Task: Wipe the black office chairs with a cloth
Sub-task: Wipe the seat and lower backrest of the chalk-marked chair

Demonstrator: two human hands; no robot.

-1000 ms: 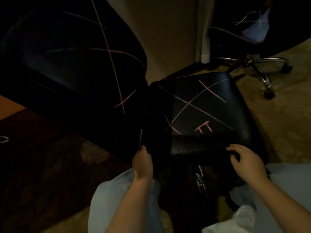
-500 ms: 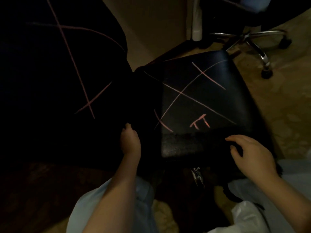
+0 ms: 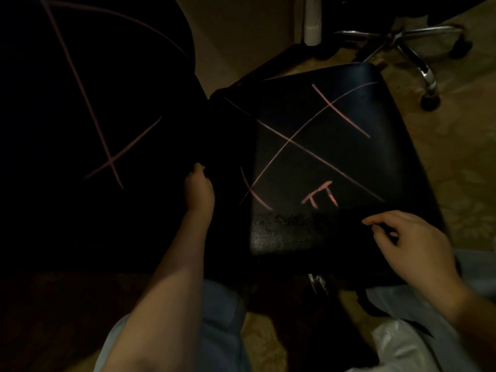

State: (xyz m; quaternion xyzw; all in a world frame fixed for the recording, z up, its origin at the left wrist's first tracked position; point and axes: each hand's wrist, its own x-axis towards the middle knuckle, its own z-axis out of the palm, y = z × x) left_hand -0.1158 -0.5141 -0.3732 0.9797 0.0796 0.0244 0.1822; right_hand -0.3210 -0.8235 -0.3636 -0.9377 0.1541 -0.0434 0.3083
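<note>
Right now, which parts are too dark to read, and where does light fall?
Head view: the backrest is almost black, only pink lines showing; light falls on the seat front, grainy there; the left hand lies in shadow, the right hand is brighter; the chair base glints.

No printed text, brand or number is legible. One hand-drawn sign: a pink chalk-like mark (image 3: 320,197), reading roughly as "TT", two short uprights under one bar. It stands on the black padded chair seat (image 3: 362,162), near the front edge. The other pink strokes (image 3: 288,140) on that seat and on the black chair backrest (image 3: 48,116) are plain crossing lines, not letters.
</note>
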